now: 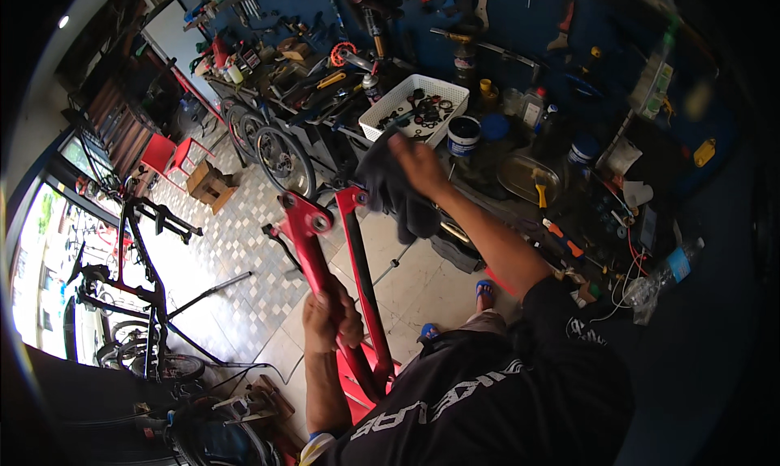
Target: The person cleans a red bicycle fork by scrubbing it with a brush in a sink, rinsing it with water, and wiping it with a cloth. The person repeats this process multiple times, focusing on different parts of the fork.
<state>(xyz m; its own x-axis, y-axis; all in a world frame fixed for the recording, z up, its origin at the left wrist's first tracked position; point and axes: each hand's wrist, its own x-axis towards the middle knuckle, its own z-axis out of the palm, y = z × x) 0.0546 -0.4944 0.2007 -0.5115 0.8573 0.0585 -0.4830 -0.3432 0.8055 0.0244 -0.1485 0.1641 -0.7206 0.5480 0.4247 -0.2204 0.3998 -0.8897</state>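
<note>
My left hand (331, 316) is wrapped round one tube of a red bicycle frame (305, 240). That tube slants up from near my body and ends in a lug with round holes. A second red and black arm (363, 263) of the frame runs beside it, with another holed end at the top. In my right hand (420, 165) is a dark grey cloth (394, 191), bunched and hanging beside the end of the second arm. The cloth hides some of my right fingers.
A crowded workbench runs along the far side, with a white basket (445, 90) of small parts, a white tub (464, 134), an oval metal tray (508, 173) and a yellow-handled brush (541, 191). A black bike frame (123, 255) on a stand is at left, bicycle wheels (284, 161) beyond.
</note>
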